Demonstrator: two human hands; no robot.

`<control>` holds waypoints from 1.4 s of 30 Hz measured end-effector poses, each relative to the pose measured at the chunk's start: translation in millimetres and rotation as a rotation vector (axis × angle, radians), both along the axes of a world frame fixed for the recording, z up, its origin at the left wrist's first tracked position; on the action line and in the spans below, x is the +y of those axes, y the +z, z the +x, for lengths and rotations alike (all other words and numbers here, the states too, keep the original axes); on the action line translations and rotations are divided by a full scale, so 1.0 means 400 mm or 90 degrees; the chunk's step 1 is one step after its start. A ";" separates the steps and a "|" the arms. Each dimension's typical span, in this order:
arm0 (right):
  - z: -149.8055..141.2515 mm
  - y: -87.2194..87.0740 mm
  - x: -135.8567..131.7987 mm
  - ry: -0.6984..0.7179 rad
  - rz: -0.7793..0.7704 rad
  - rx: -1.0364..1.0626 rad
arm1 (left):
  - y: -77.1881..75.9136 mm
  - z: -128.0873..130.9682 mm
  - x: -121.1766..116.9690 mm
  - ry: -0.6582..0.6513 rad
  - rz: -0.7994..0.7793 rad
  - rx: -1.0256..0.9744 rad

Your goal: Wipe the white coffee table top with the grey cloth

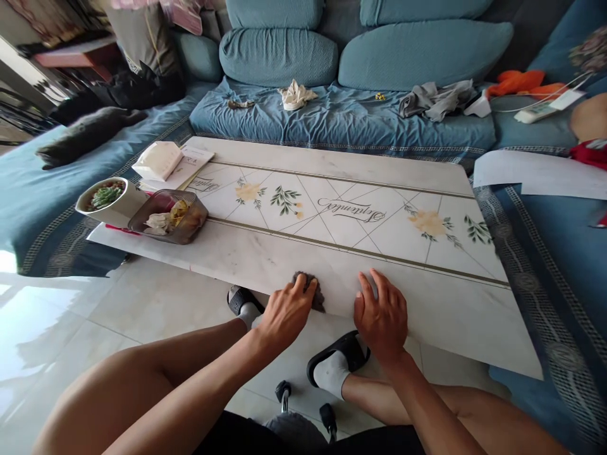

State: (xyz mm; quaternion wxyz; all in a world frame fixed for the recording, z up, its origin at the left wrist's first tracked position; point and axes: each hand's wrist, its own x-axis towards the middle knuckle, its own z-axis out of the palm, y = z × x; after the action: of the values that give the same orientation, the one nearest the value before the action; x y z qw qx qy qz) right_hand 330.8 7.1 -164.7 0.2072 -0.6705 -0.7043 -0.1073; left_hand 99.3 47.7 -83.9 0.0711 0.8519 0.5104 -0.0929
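My left hand (pixel 289 306) presses a dark grey cloth (pixel 317 297) against the near edge of the table, its fingers closed over the cloth. The cloth is bunched, and part of it is hidden under my fingers. To the right, my right hand (pixel 382 309) lies on the same near edge with fingers stretched out and nothing in them. The long table (pixel 265 253) has a white marble-look cover with a printed band of yellow flowers and upside-down "September" lettering.
At the table's left end are a succulent pot (pixel 135 201), a clear plastic box (pixel 202 221) with items in it, a white tissue pack (pixel 159 161) and papers (pixel 202 156). A blue sofa (pixel 351 126) runs behind, with a grey garment (pixel 436 101) on it. Black slippers (pixel 356 354) are below.
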 end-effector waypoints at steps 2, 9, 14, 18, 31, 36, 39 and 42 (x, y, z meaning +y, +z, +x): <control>0.000 -0.002 0.001 -0.005 0.008 -0.008 | 0.009 0.042 0.035 0.004 0.008 -0.016; -0.002 0.006 0.002 0.009 0.006 -0.004 | 0.009 0.006 -0.016 0.009 -0.016 -0.017; -0.004 0.001 0.006 -0.007 0.018 -0.012 | 0.011 0.050 0.016 0.016 0.004 -0.022; -0.001 -0.002 0.004 -0.003 0.018 -0.010 | 0.017 0.079 0.029 0.024 -0.008 -0.044; -0.001 -0.001 0.004 0.002 0.014 -0.007 | 0.025 0.105 0.031 0.045 -0.004 -0.033; -0.002 0.005 0.002 0.014 0.010 0.008 | 0.004 0.040 -0.056 0.054 0.006 0.007; -0.002 -0.001 0.003 0.002 0.012 0.008 | 0.013 0.064 -0.020 0.059 0.007 -0.008; 0.000 -0.006 0.004 -0.005 0.021 -0.003 | 0.024 0.104 0.030 0.064 0.005 -0.030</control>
State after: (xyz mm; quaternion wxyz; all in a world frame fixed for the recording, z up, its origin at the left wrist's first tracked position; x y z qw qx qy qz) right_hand 330.8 8.8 -167.3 0.2164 -0.6694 -0.7003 -0.1215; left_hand 140.8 59.7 -74.1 0.0841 0.8275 0.5511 -0.0673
